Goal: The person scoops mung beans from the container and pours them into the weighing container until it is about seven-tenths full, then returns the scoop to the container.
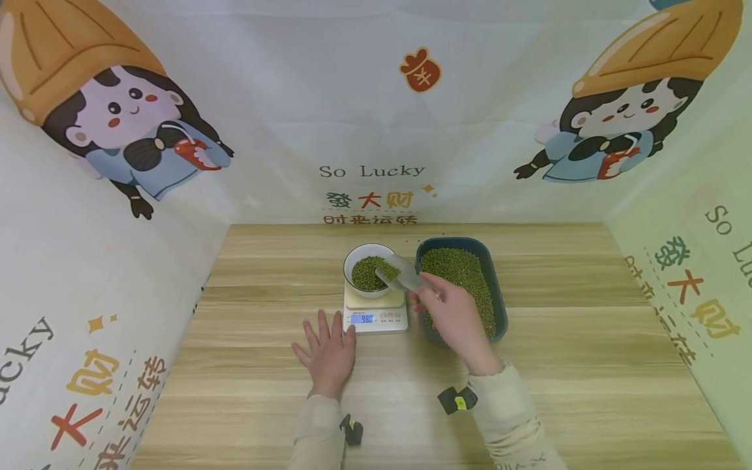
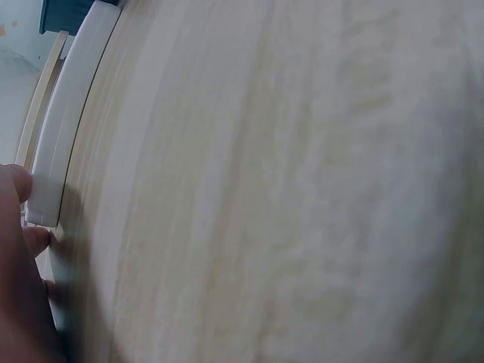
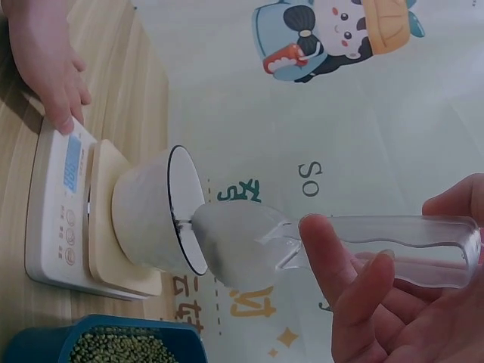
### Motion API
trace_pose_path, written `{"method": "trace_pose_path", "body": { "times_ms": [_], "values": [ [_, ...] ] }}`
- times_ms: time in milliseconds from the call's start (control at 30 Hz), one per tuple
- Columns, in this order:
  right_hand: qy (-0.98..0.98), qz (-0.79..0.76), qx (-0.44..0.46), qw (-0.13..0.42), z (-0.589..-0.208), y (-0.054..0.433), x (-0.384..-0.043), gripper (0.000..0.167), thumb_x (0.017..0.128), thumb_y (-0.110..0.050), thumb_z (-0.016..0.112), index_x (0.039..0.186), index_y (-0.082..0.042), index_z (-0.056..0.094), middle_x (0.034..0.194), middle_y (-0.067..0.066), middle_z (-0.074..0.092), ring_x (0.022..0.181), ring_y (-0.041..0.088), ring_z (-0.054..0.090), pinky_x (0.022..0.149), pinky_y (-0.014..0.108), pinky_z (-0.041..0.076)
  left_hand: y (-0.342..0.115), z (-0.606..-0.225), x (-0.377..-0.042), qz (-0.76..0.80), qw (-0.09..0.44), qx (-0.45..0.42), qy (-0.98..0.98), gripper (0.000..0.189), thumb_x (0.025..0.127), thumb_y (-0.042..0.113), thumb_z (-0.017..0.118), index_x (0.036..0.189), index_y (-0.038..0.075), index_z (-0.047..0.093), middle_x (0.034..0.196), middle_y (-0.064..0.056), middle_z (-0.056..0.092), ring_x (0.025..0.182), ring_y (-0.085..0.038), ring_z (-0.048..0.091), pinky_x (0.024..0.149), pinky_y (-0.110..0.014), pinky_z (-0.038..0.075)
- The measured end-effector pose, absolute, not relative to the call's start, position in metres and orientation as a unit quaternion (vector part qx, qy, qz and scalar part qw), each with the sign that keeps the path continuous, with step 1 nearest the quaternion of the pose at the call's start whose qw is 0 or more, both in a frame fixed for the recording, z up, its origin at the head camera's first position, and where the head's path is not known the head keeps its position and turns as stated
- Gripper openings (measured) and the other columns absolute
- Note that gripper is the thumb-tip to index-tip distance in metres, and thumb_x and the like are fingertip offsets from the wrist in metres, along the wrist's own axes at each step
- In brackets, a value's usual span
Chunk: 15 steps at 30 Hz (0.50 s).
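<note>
My right hand (image 1: 455,316) grips the handle of a clear plastic scoop (image 3: 242,242). The scoop's tip is over the rim of a white bowl (image 3: 144,212) with a dark edge, tilted toward the green mung beans (image 1: 365,274) inside. That bowl stands on the cream platform of a white kitchen scale (image 1: 376,326), whose blue display is lit. At the scale's near left corner, my left hand (image 1: 331,359) lies with fingers spread on the table, the thumb touching the corner. In the left wrist view, only part of this hand and the scale's edge show.
A dark blue bin (image 1: 502,313) of mung beans stands right of the scale, under my right forearm. A few loose beans (image 1: 420,241) lie behind it. Printed cloth walls (image 1: 282,98) enclose the wooden table (image 1: 264,274) at the back and both sides.
</note>
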State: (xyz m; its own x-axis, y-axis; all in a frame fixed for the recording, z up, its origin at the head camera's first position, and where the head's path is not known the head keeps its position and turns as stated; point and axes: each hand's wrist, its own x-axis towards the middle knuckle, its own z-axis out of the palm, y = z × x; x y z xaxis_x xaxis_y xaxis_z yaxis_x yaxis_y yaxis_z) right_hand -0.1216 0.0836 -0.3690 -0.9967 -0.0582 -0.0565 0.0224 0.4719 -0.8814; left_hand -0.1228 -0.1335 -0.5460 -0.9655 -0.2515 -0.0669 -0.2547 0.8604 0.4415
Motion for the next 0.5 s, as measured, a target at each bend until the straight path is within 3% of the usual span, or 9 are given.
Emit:
{"method": "trace_pose_path", "body": {
  "times_ms": [333, 500],
  "values": [
    [0.858, -0.511, -0.020, 0.040, -0.3678, 0.0845, -0.1212, 0.041, 0.090, -0.027, 0.041, 0.129, -0.017, 0.048, 0.085, -0.007, 0.066, 0.040, 0.013, 0.041, 0.037, 0.026, 0.037, -0.1331, -0.5455, -0.1224, 0.231, 0.004, -0.131, 0.964, 0.058, 0.092, 0.053, 0.020, 0.142, 0.024, 0.024, 0.150, -0.005, 0.001, 0.132, -0.035, -0.012, 0.093, -0.061, -0.018],
    [0.862, -0.505, -0.025, 0.041, -0.3667, 0.0838, -0.1203, 0.041, 0.089, -0.027, 0.041, 0.128, -0.016, 0.048, 0.084, -0.007, 0.066, 0.038, 0.011, 0.036, 0.035, 0.026, 0.034, -0.1328, -0.5453, -0.1217, 0.234, 0.003, -0.132, 0.963, 0.057, 0.092, 0.053, 0.021, 0.142, 0.024, 0.025, 0.150, -0.005, 0.001, 0.132, -0.035, -0.012, 0.093, -0.061, -0.018]
  ]
}}
